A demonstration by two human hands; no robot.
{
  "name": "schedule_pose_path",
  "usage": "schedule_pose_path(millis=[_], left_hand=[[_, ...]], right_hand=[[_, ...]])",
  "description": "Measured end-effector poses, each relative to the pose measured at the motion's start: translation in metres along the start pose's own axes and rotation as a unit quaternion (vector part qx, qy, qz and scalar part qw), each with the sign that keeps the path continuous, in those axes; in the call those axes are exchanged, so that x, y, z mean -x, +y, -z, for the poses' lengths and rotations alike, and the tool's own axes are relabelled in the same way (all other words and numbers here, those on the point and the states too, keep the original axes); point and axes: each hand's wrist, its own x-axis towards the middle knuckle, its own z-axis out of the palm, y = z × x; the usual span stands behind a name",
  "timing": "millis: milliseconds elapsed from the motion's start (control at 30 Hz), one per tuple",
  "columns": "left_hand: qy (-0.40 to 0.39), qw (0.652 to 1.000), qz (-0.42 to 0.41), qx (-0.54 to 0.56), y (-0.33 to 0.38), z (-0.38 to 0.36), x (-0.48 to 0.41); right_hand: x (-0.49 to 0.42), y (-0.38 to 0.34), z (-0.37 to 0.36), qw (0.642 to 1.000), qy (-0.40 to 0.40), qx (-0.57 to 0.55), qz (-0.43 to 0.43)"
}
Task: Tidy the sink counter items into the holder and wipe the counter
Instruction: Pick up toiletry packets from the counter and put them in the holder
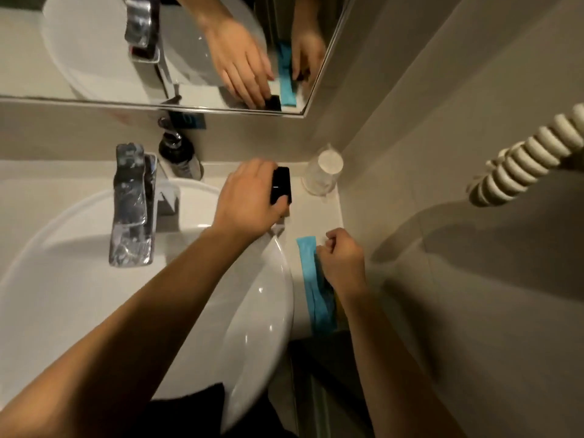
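Note:
My left hand grips a small black rectangular object just above the pale counter, right of the white basin. My right hand is closed on a blue cloth that lies flat along the narrow counter strip between the basin and the wall. A clear glass stands in the back right corner of the counter, a little right of the black object. What the black object is cannot be made out.
A chrome tap overhangs the basin at the left. A dark soap dispenser stands behind it against the wall. The mirror above reflects both hands. A coiled white cord hangs on the right wall.

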Motion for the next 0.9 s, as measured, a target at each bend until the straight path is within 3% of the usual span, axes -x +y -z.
schedule_pose_path(millis=[167,367,667,900], left_hand=[[0.016,0.996,0.093,-0.006,-0.040,-0.001,0.056],[-0.006,0.989,0.139,-0.051,-0.067,-0.016,0.070],[-0.014,0.981,0.193,-0.011,-0.068,-0.028,0.074],[-0.025,0.980,0.196,-0.028,-0.069,-0.032,0.072]], right_hand=[[0.010,0.004,-0.019,0.994,-0.073,0.078,-0.020],[0.002,-0.002,-0.029,0.993,-0.071,0.089,-0.033],[-0.005,-0.004,-0.014,0.993,-0.095,-0.061,-0.024],[0.000,-0.042,0.040,0.975,-0.034,-0.214,0.037]])
